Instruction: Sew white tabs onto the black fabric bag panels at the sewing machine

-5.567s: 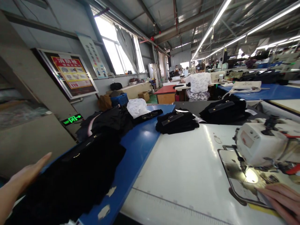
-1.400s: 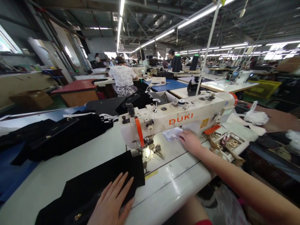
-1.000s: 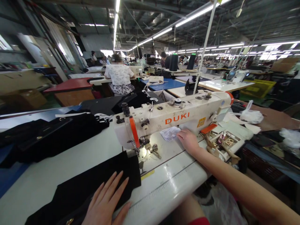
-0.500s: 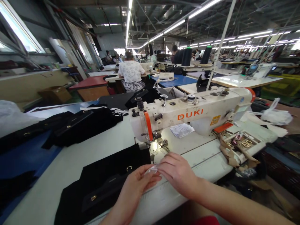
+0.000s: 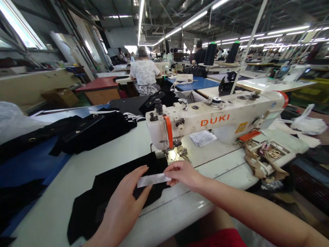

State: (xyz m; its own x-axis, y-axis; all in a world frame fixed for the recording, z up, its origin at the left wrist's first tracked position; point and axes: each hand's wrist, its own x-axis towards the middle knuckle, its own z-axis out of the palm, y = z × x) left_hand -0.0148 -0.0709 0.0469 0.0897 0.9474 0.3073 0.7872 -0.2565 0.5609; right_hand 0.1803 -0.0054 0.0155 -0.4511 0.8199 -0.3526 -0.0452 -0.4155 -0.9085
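Note:
A short, flat whitish strip (image 5: 153, 179), perhaps a label, is pinched at its right end by the thumb and fingers of my right hand (image 5: 183, 174). At the strip's other end, my left hand (image 5: 125, 195) is open, thumb and fingers spread on either side of it. Both hands are over a black fabric panel (image 5: 113, 178) lying on the sewing table (image 5: 120, 145); my left hand and wrist cover part of it. Just beyond my right hand is the needle area of a white sewing machine (image 5: 190, 118) marked DUKI.
More black fabric pieces (image 5: 95, 132) lie at the left. Printed papers (image 5: 203, 138) rest under the machine arm. A tray (image 5: 272, 154) with tan straps and metal rings is at the right. Another person (image 5: 144, 73) sits ahead, back turned.
My left hand has moved left and opened away from my right hand. The strip, bunched between both hands before, now stretches out flat from my right fingers.

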